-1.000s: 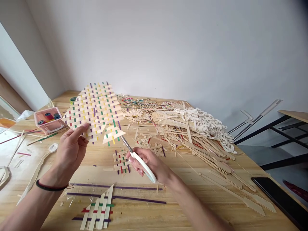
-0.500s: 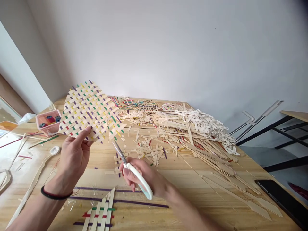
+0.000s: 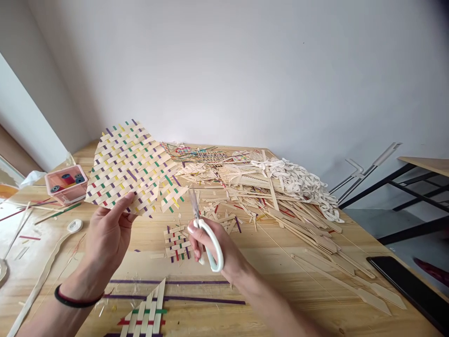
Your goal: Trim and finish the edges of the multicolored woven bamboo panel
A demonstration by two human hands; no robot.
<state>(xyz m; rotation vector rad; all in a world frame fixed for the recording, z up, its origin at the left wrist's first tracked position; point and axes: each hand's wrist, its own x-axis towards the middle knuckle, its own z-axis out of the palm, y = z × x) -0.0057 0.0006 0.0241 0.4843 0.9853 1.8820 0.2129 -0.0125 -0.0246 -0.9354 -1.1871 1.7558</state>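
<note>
My left hand (image 3: 111,229) pinches the lower edge of a woven sheet (image 3: 128,164) of pale strips crossed with purple, green, yellow and red ones. A slit runs up from the sheet's lower right, so a flap (image 3: 173,194) hangs partly separated there. In my right hand (image 3: 219,243) are white-handled scissors (image 3: 212,248), held upright just right of the flap and apart from it. Behind the right hand lies a small woven piece (image 3: 177,243). Nearer to me, another woven piece (image 3: 147,313) rests on the table over long purple strips (image 3: 203,300).
A pink bin (image 3: 66,185) with thread spools stands at left, near a coiled pale band (image 3: 75,226). Strip scraps, bundled pale strips (image 3: 308,234) and a white ribbon heap (image 3: 298,182) cover the right and back. A black phone (image 3: 403,285) lies at the right edge.
The scissors have moved up and right, away from the sheet's lower edge, and now point more upright. The small woven piece behind the right hand shows more. My left hand still holds the sheet.
</note>
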